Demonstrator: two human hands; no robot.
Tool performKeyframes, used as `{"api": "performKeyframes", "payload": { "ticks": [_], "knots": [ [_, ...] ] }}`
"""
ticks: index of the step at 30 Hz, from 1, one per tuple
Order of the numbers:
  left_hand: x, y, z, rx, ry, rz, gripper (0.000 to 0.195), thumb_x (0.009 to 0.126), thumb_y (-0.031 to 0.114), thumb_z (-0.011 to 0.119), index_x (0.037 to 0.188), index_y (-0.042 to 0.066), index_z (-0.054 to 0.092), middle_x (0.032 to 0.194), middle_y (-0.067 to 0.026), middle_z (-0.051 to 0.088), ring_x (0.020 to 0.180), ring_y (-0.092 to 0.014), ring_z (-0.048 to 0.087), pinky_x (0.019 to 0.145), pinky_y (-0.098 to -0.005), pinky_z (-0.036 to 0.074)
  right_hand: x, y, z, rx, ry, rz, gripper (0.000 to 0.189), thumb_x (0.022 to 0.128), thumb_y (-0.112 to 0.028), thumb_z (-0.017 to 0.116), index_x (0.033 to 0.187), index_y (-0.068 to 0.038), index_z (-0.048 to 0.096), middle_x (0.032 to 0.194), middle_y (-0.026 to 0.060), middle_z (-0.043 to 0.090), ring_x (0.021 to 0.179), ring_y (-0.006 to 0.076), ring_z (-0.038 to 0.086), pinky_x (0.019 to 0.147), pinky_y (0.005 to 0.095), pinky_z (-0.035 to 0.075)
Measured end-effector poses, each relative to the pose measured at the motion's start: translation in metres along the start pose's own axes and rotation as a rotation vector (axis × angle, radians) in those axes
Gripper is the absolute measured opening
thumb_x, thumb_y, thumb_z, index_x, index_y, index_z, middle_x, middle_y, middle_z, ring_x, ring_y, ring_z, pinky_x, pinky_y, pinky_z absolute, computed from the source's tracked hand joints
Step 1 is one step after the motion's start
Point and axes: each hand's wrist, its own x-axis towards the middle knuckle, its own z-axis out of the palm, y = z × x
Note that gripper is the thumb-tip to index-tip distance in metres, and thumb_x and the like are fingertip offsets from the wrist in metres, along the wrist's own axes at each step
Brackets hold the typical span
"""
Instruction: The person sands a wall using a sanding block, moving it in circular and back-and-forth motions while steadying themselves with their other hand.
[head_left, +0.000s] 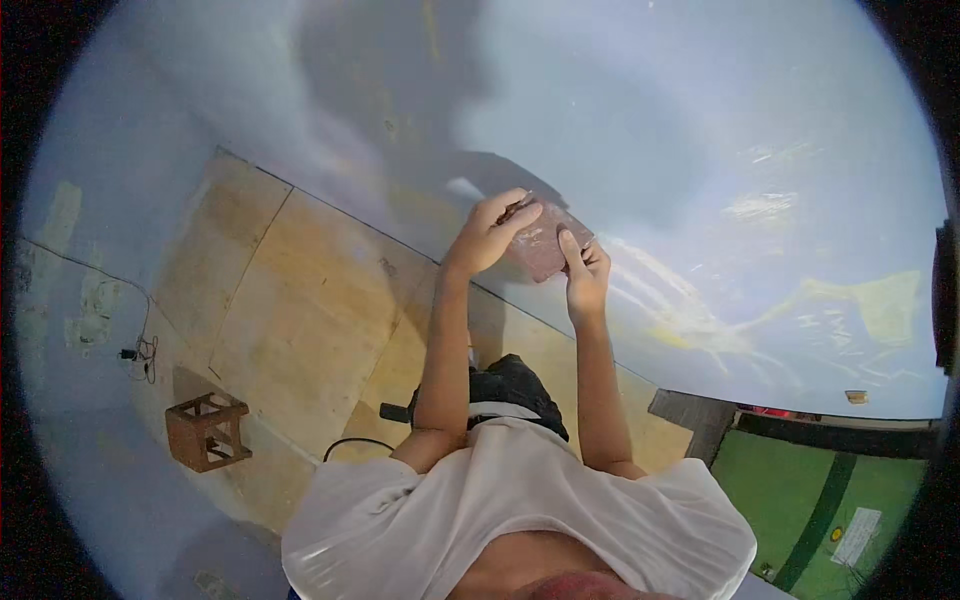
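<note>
Both hands hold a flat reddish-brown piece (541, 247), partly covered by a clear, shiny film, in front of a pale blue wall (600, 135). My left hand (491, 229) grips its upper left side, thumb across the face. At the right edge, my right hand (585, 266) has its thumb on the face and its fingers curled behind. What the piece is made of, I cannot tell. Its shadow and those of my hands fall on the wall just above; whether the piece touches the wall is unclear.
Worn tan floor panels (322, 262) lie below. A brown wooden stool or frame (208, 431) stands at lower left, near a coiled cable with a plug (142, 354). A green door or panel (795, 487) is at lower right. A small light switch or plate (856, 397) sits on the wall.
</note>
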Motion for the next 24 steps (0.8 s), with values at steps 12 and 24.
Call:
{"api": "performKeyframes", "payload": {
  "ticks": [12,24],
  "knots": [
    [0.0,0.014,0.007,0.046,0.011,-0.011,0.033,0.092,0.028,0.076,0.087,-0.002,0.063,0.07,0.0004,0.05,0.068,-0.008,0.044,0.06,-0.0292,0.039,-0.017,-0.026,-0.006,-0.247,-0.169,-0.255,0.023,0.101,-0.014,0.068,0.117,0.003,0.068,0.085,0.0015,0.07,0.068,0.0058,0.058,0.059,0.026,0.046],
    [0.004,0.019,0.012,0.011,0.285,-0.167,0.046,0.101,0.038,0.064,0.071,0.003,0.061,0.057,-0.0022,0.045,0.056,-0.009,0.04,0.053,-0.0322,0.036,-0.026,-0.023,-0.021,-0.524,-0.156,-0.238,0.021,0.098,-0.018,0.073,0.105,0.002,0.071,0.077,0.0022,0.069,0.067,0.0048,0.053,0.057,0.0245,0.04]
  ]
}}
